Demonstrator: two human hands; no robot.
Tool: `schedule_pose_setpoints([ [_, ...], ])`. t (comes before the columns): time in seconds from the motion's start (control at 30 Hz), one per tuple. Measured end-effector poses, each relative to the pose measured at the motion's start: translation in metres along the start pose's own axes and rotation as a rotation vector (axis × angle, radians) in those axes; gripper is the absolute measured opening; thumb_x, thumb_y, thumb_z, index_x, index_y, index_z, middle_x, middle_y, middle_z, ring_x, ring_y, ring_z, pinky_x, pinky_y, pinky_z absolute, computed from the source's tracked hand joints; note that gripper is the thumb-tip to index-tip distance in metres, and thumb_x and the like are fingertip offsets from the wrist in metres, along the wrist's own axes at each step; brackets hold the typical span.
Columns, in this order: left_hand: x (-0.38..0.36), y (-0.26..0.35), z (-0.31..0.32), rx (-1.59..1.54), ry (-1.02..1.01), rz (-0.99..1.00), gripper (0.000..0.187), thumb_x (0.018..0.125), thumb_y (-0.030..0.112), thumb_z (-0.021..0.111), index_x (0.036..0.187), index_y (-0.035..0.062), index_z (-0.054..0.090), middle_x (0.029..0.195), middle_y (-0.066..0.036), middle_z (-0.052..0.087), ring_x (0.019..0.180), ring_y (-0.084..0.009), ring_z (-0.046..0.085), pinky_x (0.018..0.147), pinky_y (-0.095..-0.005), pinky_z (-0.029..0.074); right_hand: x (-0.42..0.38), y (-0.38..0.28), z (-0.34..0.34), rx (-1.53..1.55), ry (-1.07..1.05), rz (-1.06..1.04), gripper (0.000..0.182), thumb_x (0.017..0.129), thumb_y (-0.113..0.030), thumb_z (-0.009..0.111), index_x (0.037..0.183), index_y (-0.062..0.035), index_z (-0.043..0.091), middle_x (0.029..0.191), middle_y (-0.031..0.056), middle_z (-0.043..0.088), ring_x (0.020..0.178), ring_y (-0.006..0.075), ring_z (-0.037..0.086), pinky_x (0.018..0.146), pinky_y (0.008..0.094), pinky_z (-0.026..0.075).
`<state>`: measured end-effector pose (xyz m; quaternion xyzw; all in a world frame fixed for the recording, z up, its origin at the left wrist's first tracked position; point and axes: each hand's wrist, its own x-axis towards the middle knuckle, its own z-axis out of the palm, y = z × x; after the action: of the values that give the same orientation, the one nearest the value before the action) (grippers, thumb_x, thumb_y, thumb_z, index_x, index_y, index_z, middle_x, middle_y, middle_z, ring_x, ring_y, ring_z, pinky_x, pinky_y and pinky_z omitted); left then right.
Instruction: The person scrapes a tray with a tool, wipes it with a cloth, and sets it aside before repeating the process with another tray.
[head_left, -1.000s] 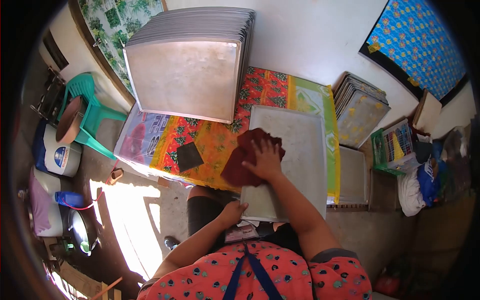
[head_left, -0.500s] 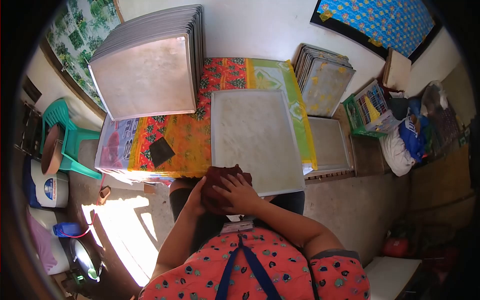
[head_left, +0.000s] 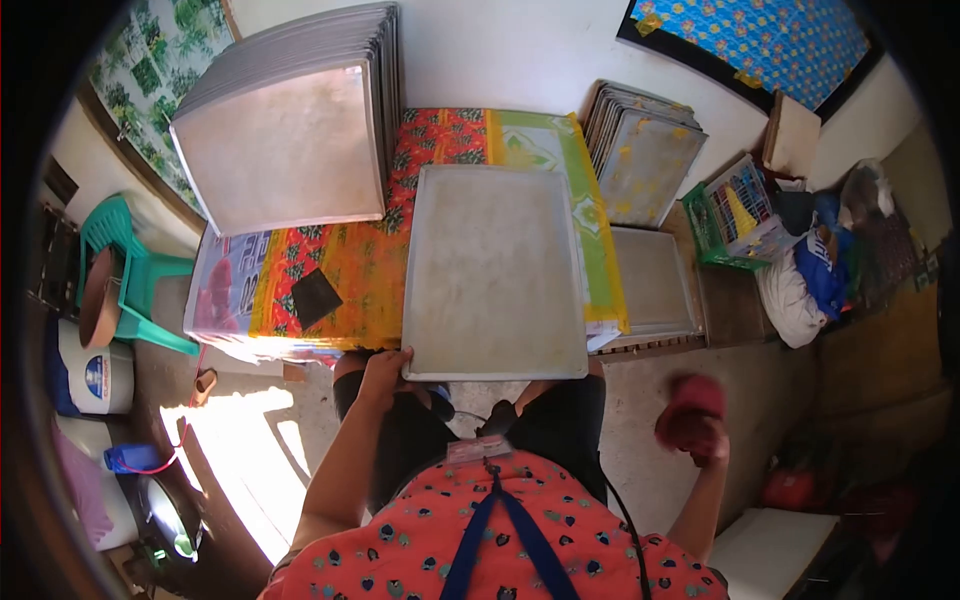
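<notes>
A flat grey metal baking tray (head_left: 495,275) lies on the table, its near edge jutting out over my lap. My left hand (head_left: 385,374) grips the tray's near left corner, thumb on the rim. Out to the right, well away from the tray, my right hand (head_left: 708,445) is closed on a dark red cloth (head_left: 692,405). Motion blurs both the cloth and that hand. A small dark square pad (head_left: 317,298) rests on the tablecloth to the left of the tray.
A tall stack of trays (head_left: 280,150) stands at the back left of the table (head_left: 370,290). More trays (head_left: 650,165) lean against the wall at right, with another tray (head_left: 655,285) lying below. A green crate (head_left: 735,220) and a green chair (head_left: 150,265) flank the table.
My right hand has swung out to the right with the cloth. My left hand has left the cloth and taken the tray's corner. The tray has turned slightly and shifted left.
</notes>
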<state>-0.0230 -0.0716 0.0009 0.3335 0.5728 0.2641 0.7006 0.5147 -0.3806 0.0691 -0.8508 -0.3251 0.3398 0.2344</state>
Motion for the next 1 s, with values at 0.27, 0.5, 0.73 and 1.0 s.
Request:
schedule_pose_setpoints([
  [0.27, -0.027, 0.013, -0.026, 0.741, 0.361, 0.403, 0.045, 0.086, 0.030, 0.063, 0.121, 0.0035, 0.053, 0.118, -0.017, 0.055, 0.108, -0.0274, 0.054, 0.091, -0.0466, 0.042, 0.001, 0.006, 0.014, -0.476, 0.500, 0.212, 0.039, 0.080, -0.016, 0.056, 0.118, -0.0057, 0.059, 0.112, 0.0204, 0.063, 0.105, 0.0366, 0.060, 0.087, 0.0457, 0.048],
  [0.5, -0.066, 0.014, -0.040, 0.979, 0.645, 0.602, 0.068, 0.084, 0.027, 0.064, 0.143, 0.0130, 0.034, 0.150, -0.023, 0.018, 0.140, -0.0409, 0.014, 0.109, -0.0572, 0.014, 0.051, -0.205, 0.026, 1.095, 0.003, -0.286, 0.051, 0.084, -0.018, 0.061, 0.129, 0.0009, 0.046, 0.123, 0.0154, 0.055, 0.109, 0.0284, 0.058, 0.095, 0.0378, 0.046],
  [0.73, -0.070, 0.059, 0.005, 0.959, 0.530, 0.794, 0.073, 0.082, 0.031, 0.065, 0.144, 0.0133, 0.032, 0.153, -0.023, 0.011, 0.140, -0.0435, 0.009, 0.108, -0.0599, 0.011, 0.131, -0.263, 0.132, -0.065, 0.215, -0.672, 0.039, 0.085, -0.011, 0.057, 0.122, 0.0015, 0.052, 0.118, 0.0218, 0.058, 0.101, 0.0408, 0.059, 0.088, 0.0412, 0.048],
  [1.0, -0.030, 0.111, 0.114, 1.343, 0.116, 0.942, 0.090, 0.071, 0.063, 0.066, 0.146, 0.0313, 0.029, 0.156, -0.021, 0.001, 0.139, -0.0512, -0.006, 0.100, -0.0734, 0.003, 0.162, -0.246, 0.206, -0.112, 0.421, -0.779, 0.036, 0.091, -0.016, 0.051, 0.121, 0.0027, 0.053, 0.129, 0.0250, 0.050, 0.123, 0.0423, 0.042, 0.106, 0.0451, 0.032],
])
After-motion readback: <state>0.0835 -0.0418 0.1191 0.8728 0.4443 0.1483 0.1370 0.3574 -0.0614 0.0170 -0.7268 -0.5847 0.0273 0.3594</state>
